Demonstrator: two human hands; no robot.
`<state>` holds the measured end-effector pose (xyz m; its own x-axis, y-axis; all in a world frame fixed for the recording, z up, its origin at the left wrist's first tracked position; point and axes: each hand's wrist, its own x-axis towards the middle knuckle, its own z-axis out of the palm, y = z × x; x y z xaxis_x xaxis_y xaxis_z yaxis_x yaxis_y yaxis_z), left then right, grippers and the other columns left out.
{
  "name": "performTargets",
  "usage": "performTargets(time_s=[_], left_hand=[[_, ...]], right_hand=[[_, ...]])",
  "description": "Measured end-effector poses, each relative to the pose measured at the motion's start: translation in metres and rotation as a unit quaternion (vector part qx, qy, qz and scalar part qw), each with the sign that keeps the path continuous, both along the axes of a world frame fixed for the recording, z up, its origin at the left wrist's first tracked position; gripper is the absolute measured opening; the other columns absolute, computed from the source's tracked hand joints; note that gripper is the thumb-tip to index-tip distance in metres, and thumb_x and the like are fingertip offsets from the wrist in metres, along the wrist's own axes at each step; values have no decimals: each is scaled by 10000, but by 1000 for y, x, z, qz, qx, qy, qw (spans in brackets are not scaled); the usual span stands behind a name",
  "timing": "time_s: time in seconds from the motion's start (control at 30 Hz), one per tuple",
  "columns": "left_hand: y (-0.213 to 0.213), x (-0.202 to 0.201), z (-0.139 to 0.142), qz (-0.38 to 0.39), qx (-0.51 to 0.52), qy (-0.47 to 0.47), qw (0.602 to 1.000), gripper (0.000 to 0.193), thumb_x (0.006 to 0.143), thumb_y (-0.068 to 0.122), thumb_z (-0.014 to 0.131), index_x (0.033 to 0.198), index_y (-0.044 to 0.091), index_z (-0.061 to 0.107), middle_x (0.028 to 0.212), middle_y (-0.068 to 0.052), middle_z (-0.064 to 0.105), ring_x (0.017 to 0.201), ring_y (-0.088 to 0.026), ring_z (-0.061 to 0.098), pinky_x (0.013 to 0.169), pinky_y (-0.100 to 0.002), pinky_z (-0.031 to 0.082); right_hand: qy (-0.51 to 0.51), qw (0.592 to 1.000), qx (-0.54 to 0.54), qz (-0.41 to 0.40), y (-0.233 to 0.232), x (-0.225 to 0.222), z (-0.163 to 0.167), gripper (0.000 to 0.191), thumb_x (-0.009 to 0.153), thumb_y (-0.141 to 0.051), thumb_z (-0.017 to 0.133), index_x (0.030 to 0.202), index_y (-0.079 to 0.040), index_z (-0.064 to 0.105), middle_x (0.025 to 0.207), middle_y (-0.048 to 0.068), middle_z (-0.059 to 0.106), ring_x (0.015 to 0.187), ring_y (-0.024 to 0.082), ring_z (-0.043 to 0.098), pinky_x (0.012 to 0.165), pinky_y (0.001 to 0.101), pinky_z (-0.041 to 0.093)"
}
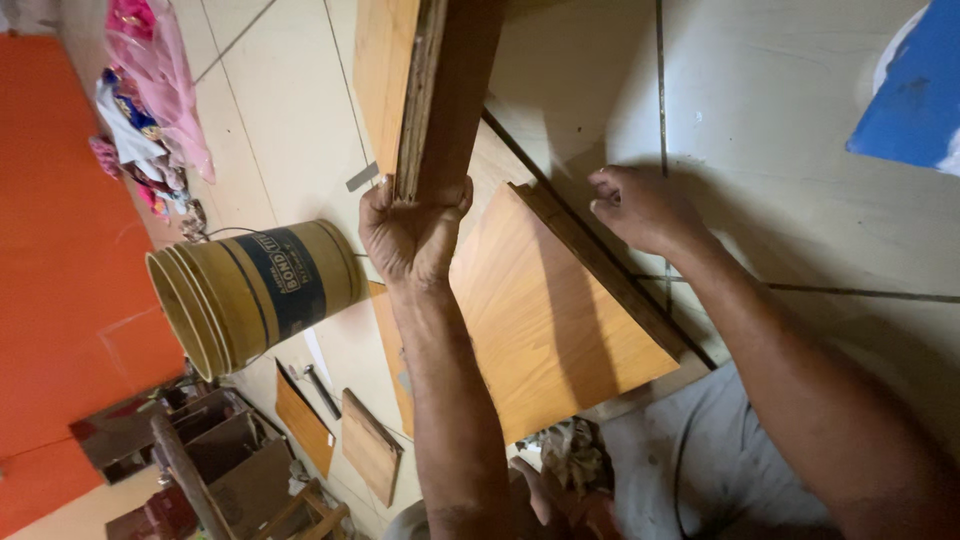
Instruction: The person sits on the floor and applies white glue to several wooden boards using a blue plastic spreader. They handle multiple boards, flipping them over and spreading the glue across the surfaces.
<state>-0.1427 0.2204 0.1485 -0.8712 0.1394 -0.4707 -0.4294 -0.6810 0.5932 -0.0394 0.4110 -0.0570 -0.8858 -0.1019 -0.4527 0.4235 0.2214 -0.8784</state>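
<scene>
My left hand [412, 232] grips the end of a long wooden board [440, 90] held on edge, its layered side facing me. A square orange-brown laminate panel [545, 320] lies tilted on the tiled floor just below that hand. My right hand [640, 208] rests at the panel's far upper edge, fingers curled on a dark wooden strip [610, 270] that runs along that edge. Whether the strip is fixed to the panel cannot be told.
A yellow bucket [255, 290] with a dark band lies on its side at the left. Small wood offcuts [370, 445] and a metal tool [322, 392] lie near it. Pink cloth [150, 80] hangs at upper left, a blue object [915, 90] at upper right.
</scene>
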Motion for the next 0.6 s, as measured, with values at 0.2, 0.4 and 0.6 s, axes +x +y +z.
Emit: performTargets(time_s=[0.2,0.4,0.6], left_hand=[[6,5,-13,-56,67,14,996,470,933,266,702,1311,8,595,1330,-212,644,1171,-352,616,916,-482,499],[3,1,-38,-12,-18,-24,999,455,935,253,688,1329,49,585,1332,-172,646,1197,-360,631,971,-516,524],[21,-12,-88,1,-5,18,1000,394,928,146,714,1263,-15,583,1260,-209,670,1203,-412,640,1093,-581,496]], right_hand=[[59,997,5,-52,1,1,-8,416,934,-299,695,1289,-85,652,1179,129,740,1082,278,706,935,411,540],[46,998,8,-41,8,-8,4,405,941,-272,682,1295,-79,642,1228,120,723,1114,266,697,958,409,525],[71,995,19,-61,7,-7,19,405,920,-239,679,1289,-75,658,1180,139,736,1083,291,710,950,409,547]])
